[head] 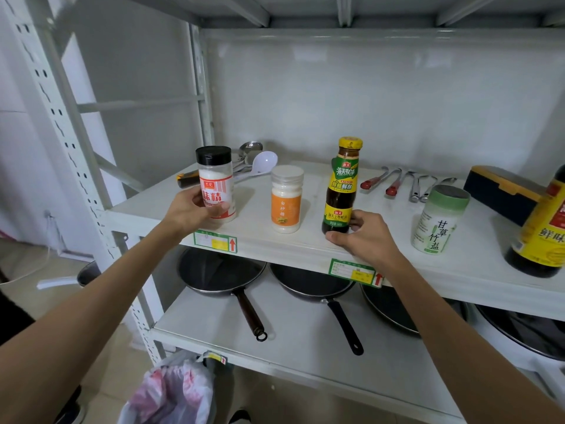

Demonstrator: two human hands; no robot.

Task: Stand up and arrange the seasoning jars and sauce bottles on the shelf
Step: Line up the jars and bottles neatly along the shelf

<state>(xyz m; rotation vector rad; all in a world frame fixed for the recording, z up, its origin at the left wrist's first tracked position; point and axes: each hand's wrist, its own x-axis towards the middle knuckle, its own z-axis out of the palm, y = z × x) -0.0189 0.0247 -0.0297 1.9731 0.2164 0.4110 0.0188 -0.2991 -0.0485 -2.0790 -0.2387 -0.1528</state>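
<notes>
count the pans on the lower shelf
4: one at left, one beside it, a third further right, and a fourth cut off at the right edge. More may lie out of view.

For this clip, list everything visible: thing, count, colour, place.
Black-capped jar: 1, white with red label, shelf left, held.
Orange-label jar: 1, white, upright, shelf middle.
Sauce bottle: 1, dark, yellow cap, upright, held.
Green-lidded jar: 1, white, shelf right.
Large bottle: 1, dark, yellow label, far right.
Spoons: several, metal and white, back left.
Utensils: several, metal, some red-tipped, back right.
Box: 1, black and yellow, back right.
Pans: several, black, lower shelf.
Bag: 1, plastic, below.
Left hand: gripping black-capped jar.
Right hand: gripping sauce bottle base.
</notes>
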